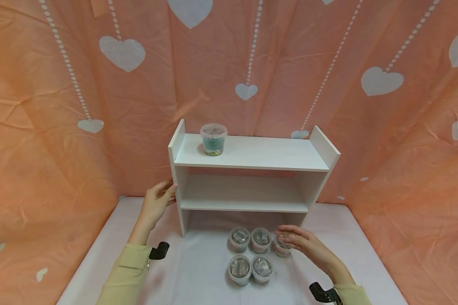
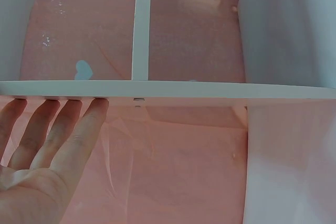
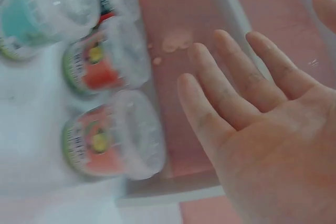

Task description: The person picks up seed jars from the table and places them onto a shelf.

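A white shelf unit [image 1: 244, 204] stands on the table. My left hand [image 1: 155, 206] touches its left side panel; in the left wrist view straight fingertips [image 2: 94, 109] rest against the panel's edge. My right hand [image 1: 311, 248] hovers with extended fingers over the rightmost of several small clear-lidded tubs, partly hiding that tub [image 1: 282, 250]. In the right wrist view the palm holds nothing, and a tub with a red label [image 3: 105, 148] stands apart from the fingers. Another tub [image 1: 213, 140], with teal contents, sits at the left of the top shelf.
More tubs [image 1: 239, 267] stand in two rows in front of the shelf unit on the white-covered table [image 1: 202, 271]. An orange cloth [image 1: 137, 101] with white hearts hangs behind and at both sides. Raised side panels [image 1: 325, 148] bound the top shelf.
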Tool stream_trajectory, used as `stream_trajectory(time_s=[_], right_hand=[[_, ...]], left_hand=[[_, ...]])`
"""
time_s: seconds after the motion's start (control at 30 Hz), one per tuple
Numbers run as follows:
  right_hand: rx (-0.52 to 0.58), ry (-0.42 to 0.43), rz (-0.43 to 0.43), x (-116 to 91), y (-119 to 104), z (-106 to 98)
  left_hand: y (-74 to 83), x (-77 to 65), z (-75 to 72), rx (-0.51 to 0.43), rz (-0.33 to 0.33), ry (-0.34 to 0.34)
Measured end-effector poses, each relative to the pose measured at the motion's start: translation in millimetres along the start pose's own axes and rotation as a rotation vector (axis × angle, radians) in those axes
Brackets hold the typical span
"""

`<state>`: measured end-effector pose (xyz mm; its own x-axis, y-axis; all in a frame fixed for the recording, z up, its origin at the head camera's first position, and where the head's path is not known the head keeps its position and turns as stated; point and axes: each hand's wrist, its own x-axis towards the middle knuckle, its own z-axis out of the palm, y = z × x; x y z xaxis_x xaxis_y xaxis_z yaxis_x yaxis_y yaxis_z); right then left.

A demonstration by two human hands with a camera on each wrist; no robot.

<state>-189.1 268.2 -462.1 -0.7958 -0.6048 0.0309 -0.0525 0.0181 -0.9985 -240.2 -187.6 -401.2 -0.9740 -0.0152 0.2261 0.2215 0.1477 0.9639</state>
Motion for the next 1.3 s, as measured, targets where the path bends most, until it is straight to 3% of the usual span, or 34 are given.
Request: stream_trajectory(time_s=[0.27, 0.77, 1.1, 1.3], right_hand=[[0.067, -0.025, 0.044, -8, 23, 5], [0.069, -0.028, 0.129, -14, 49, 15], [0.114, -0.045, 0.085, -15, 70, 21], [0.094, -0.024, 0.111, -13, 78, 23]], left_hand=[[1.4, -1.3, 0.6, -0.010, -0.002, -0.008], [-0.9, 0.6, 0.1, 0.013, 0.014, -0.011], [-1.0, -0.3, -0.8, 0.010, 0.015, -0.004], [-1.2, -0.4, -1.1, 0.011, 0.018, -0.009]])
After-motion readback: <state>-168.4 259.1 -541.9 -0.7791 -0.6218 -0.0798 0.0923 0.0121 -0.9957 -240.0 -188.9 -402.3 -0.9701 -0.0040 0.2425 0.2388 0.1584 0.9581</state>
